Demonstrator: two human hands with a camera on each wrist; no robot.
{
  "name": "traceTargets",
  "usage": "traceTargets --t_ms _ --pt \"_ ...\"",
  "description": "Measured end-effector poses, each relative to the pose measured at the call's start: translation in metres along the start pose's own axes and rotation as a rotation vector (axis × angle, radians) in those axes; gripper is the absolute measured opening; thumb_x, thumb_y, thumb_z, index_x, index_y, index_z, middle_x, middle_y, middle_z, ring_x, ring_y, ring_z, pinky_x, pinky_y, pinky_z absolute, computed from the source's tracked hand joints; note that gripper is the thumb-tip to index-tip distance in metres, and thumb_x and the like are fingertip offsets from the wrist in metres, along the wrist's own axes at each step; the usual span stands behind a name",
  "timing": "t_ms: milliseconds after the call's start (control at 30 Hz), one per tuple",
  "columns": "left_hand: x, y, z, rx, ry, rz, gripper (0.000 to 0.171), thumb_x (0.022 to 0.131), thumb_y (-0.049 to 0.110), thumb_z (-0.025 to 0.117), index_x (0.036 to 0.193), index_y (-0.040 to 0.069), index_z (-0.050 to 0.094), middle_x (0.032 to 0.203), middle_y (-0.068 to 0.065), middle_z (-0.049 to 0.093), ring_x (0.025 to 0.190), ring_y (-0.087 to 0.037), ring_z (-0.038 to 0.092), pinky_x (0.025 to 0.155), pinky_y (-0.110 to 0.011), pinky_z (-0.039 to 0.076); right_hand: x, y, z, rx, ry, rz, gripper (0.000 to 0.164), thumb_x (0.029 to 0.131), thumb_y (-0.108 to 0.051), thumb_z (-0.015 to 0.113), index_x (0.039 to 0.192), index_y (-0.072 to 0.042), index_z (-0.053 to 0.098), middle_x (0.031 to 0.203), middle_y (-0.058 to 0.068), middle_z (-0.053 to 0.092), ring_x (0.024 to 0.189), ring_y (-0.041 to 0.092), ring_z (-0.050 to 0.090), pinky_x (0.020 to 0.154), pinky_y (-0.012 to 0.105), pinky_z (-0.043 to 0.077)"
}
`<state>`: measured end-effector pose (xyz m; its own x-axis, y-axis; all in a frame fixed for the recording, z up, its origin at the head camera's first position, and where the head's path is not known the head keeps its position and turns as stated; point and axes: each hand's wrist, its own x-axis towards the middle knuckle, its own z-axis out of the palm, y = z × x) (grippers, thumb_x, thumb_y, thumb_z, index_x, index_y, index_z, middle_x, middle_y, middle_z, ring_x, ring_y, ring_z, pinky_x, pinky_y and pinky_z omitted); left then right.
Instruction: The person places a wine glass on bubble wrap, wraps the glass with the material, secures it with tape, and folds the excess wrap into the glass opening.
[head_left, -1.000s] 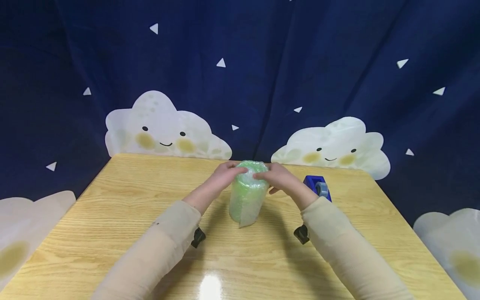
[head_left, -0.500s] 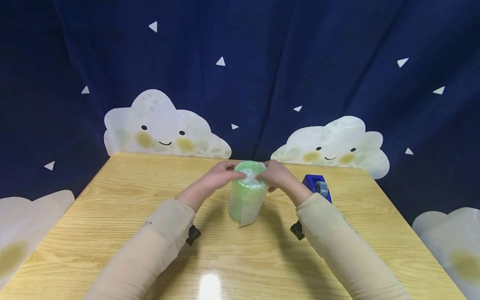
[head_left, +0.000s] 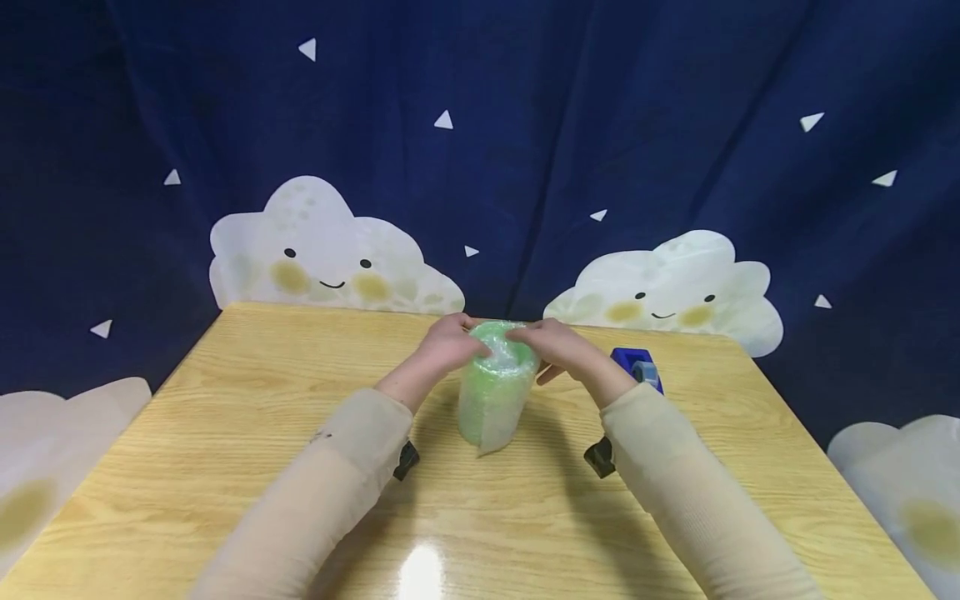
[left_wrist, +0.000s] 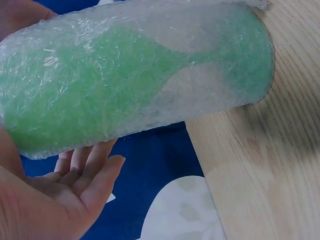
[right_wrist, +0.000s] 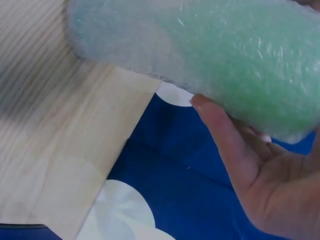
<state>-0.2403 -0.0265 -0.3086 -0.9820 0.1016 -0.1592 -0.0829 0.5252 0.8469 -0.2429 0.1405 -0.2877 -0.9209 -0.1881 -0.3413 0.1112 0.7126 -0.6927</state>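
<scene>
A green goblet wrapped in bubble wrap stands upright near the table's far edge; its bowl, stem and foot show through the wrap in the left wrist view. My left hand holds the upper left side, thumb over the top edge and pressing into the wrapped opening. From the right, my right hand grips the same upper end, its thumb across the top and fingers down the outside. Under the wrapped bowl, the right wrist view shows some right fingers touching the side. Folded wrap partly hides the opening.
A blue tape dispenser with a roll of tape stands to the right, partly behind my right forearm. The wooden table ends just beyond the goblet, at a dark blue curtain with white clouds. Black wrist mounts hang under both sleeves.
The goblet keeps its place. My left hand has shifted slightly on the top edge, and my right thumb has moved farther back across the top, with lower right fingers spreading off the side.
</scene>
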Motion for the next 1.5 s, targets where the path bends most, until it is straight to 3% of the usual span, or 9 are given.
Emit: traceTargets --t_ms 300,633,733,833,933,1000,1133,1300,1500 --pt "-0.002 0.002 0.002 0.093 0.042 0.013 0.038 0.077 0.012 0.066 0.114 0.006 0.058 0.115 -0.009 0.064 0.106 -0.027 0.057 0.091 -0.037 0.047 0.005 -0.002 0.006 -0.115 0.128 -0.041 0.035 0.093 -0.027 0.053 0.107 0.003 0.06 0.086 0.01 0.06 0.063 0.015 0.058 0.053 0.03 0.056" --pt "0.001 -0.004 0.005 0.061 0.033 0.045 0.038 0.081 0.016 0.065 0.117 0.006 0.057 0.117 -0.01 0.062 0.105 -0.026 0.057 0.089 -0.037 0.048 -0.001 0.006 -0.002 -0.035 -0.036 -0.067 0.056 0.093 -0.044 0.047 0.13 -0.003 0.051 0.106 0.015 0.061 0.08 0.023 0.062 0.066 0.034 0.058" --pt "0.003 -0.014 0.001 -0.016 -0.056 0.105 0.043 0.087 0.027 0.061 0.123 0.006 0.055 0.127 -0.011 0.057 0.114 -0.026 0.053 0.096 -0.038 0.046 0.0 0.013 -0.005 -0.014 -0.097 -0.105 0.063 0.093 -0.05 0.044 0.136 -0.005 0.045 0.121 0.017 0.058 0.092 0.025 0.063 0.073 0.035 0.057" --pt "0.002 -0.025 -0.01 -0.107 -0.229 0.182 0.055 0.091 0.035 0.056 0.137 0.009 0.041 0.139 -0.011 0.047 0.128 -0.027 0.044 0.107 -0.044 0.037 -0.003 0.023 -0.011 0.041 -0.193 -0.185 0.067 0.094 -0.049 0.045 0.144 -0.006 0.031 0.135 0.018 0.048 0.112 0.031 0.057 0.087 0.041 0.054" --pt "0.0 -0.034 -0.019 -0.177 -0.391 0.262 0.068 0.089 0.026 0.06 0.144 0.011 0.023 0.145 -0.013 0.04 0.134 -0.029 0.037 0.111 -0.049 0.03 -0.008 0.033 -0.014 0.072 -0.273 -0.29 0.077 0.091 -0.04 0.057 0.148 -0.006 0.016 0.142 0.02 0.039 0.124 0.037 0.048 0.097 0.047 0.047" --pt "-0.001 -0.039 -0.021 -0.167 -0.431 0.327 0.078 0.085 0.019 0.066 0.145 0.012 0.017 0.145 -0.015 0.039 0.135 -0.03 0.036 0.112 -0.049 0.029 -0.009 0.037 -0.012 0.063 -0.271 -0.355 0.086 0.087 -0.034 0.065 0.148 -0.006 0.012 0.142 0.021 0.038 0.124 0.037 0.047 0.098 0.047 0.046" --pt "0.0 -0.043 -0.016 -0.079 -0.352 0.436 0.08 0.08 0.019 0.073 0.142 0.008 0.023 0.142 -0.013 0.04 0.132 -0.03 0.038 0.11 -0.05 0.031 -0.007 0.043 -0.003 0.027 -0.166 -0.451 0.088 0.081 -0.025 0.073 0.146 -0.004 0.017 0.139 0.019 0.041 0.123 0.034 0.047 0.1 0.046 0.044" --pt "0.002 -0.044 -0.008 -0.023 -0.212 0.453 0.074 0.077 0.023 0.076 0.139 0.012 0.037 0.139 -0.007 0.044 0.131 -0.028 0.039 0.109 -0.05 0.032 -0.007 0.046 0.001 0.006 -0.044 -0.446 0.081 0.08 -0.023 0.073 0.144 -0.005 0.026 0.136 0.016 0.045 0.124 0.033 0.045 0.097 0.047 0.045" --pt "0.007 -0.045 0.002 0.019 -0.106 0.472 0.075 0.078 0.027 0.076 0.142 0.014 0.038 0.138 -0.006 0.048 0.129 -0.027 0.043 0.108 -0.048 0.035 -0.003 0.047 -0.003 -0.002 0.017 -0.422 0.078 0.079 -0.025 0.073 0.142 -0.005 0.031 0.134 0.016 0.049 0.125 0.034 0.045 0.099 0.05 0.043"
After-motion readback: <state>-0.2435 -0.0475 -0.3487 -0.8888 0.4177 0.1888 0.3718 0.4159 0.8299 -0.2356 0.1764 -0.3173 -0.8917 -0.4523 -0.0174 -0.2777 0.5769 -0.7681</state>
